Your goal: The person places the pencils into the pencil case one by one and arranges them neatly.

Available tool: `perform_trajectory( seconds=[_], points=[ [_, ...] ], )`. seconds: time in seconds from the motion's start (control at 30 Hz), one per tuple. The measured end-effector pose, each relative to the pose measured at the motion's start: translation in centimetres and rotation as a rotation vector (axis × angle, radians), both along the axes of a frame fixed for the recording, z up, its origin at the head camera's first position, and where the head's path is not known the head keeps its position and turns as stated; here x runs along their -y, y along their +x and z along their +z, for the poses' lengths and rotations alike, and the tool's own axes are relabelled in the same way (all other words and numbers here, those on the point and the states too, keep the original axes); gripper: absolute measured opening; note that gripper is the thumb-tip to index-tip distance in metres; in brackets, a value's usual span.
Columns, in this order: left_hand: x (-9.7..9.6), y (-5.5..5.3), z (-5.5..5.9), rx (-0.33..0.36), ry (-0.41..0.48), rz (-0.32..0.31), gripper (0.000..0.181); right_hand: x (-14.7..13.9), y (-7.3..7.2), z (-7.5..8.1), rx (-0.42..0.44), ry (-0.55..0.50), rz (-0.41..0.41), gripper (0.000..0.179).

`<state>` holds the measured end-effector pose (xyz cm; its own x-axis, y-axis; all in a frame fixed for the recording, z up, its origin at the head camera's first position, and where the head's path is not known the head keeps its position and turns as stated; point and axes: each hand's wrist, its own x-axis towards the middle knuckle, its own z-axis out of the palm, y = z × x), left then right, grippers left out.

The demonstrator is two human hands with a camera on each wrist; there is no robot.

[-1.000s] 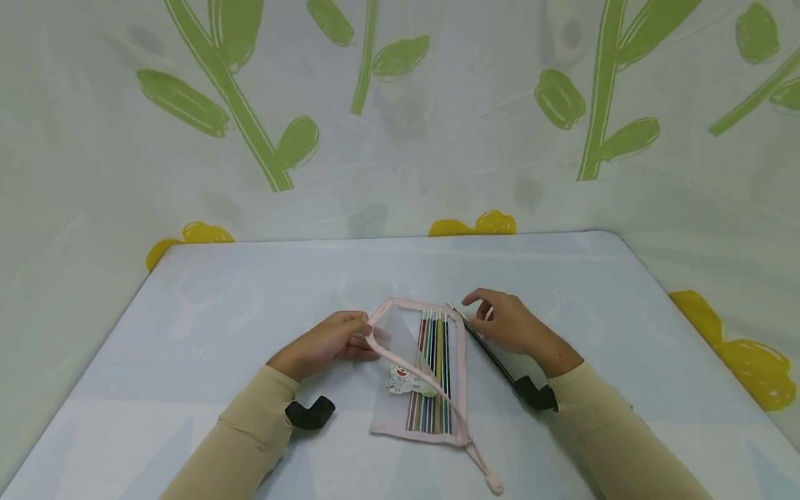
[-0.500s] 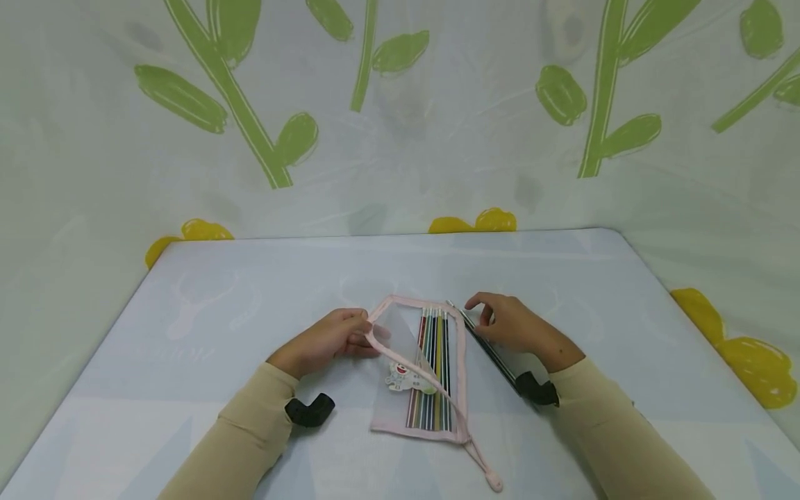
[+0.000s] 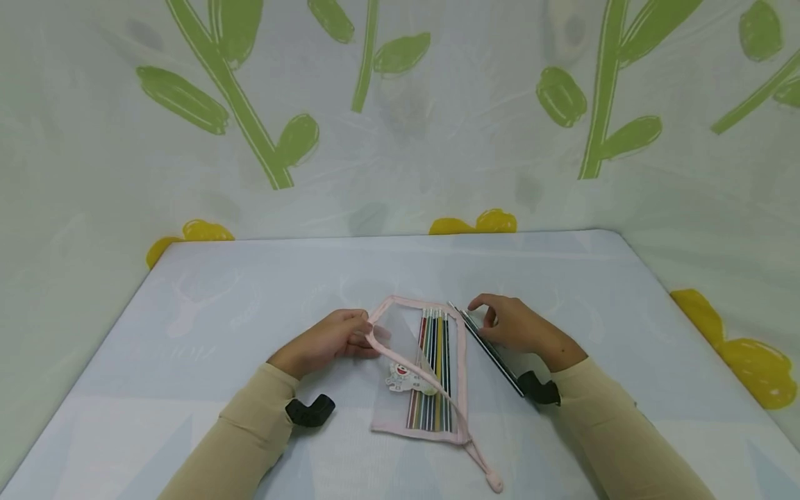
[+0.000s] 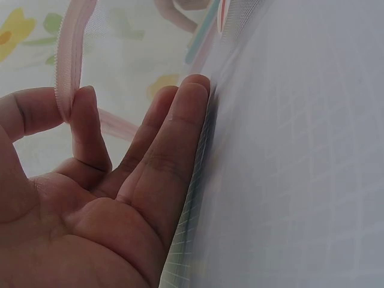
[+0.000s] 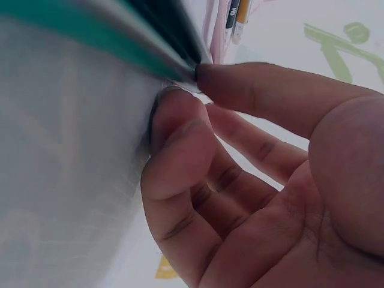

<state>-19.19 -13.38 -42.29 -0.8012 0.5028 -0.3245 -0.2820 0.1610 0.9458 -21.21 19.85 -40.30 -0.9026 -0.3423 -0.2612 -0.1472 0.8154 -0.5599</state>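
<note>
In the head view a see-through zip pouch (image 3: 384, 417) with pink edging lies on the table. Several pencils (image 3: 445, 371) and a cartoon tag (image 3: 403, 378) show through its mesh. My left hand (image 3: 331, 338) pinches the pink zip edge (image 4: 69, 66) between thumb and index finger, lifting the mouth; its other fingers reach against the mesh. My right hand (image 3: 515, 323) has curled fingers and holds a small bunch of dark and green pencils (image 3: 500, 364) near their far end, thumb tip on them. Their far end overlaps the pouch's upper right corner.
The pouch's pink wrist loop (image 3: 484, 467) trails toward me. The pale table (image 3: 250, 278) meets a light wall (image 3: 400, 160) printed with green leaves at its back edge. A black wrist camera mount (image 3: 310, 411) sits on each sleeve.
My right hand has drawn back very slightly to the right, and more of the pencils' near end shows. My left hand and the pouch stay put.
</note>
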Motion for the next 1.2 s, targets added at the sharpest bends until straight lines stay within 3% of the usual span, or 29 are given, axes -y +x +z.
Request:
perform_trajectory(
  seconds=[0.6,1.2],
  points=[
    [0.0,0.1,-0.1,0.002,0.001,0.016,0.014,-0.6,-0.2,0.1,-0.044,0.029,0.022,0.062],
    [0.0,-0.1,-0.2,-0.004,-0.010,0.021,0.015,-1.5,-0.4,1.4,-0.093,-0.071,0.008,0.058]
  ],
)
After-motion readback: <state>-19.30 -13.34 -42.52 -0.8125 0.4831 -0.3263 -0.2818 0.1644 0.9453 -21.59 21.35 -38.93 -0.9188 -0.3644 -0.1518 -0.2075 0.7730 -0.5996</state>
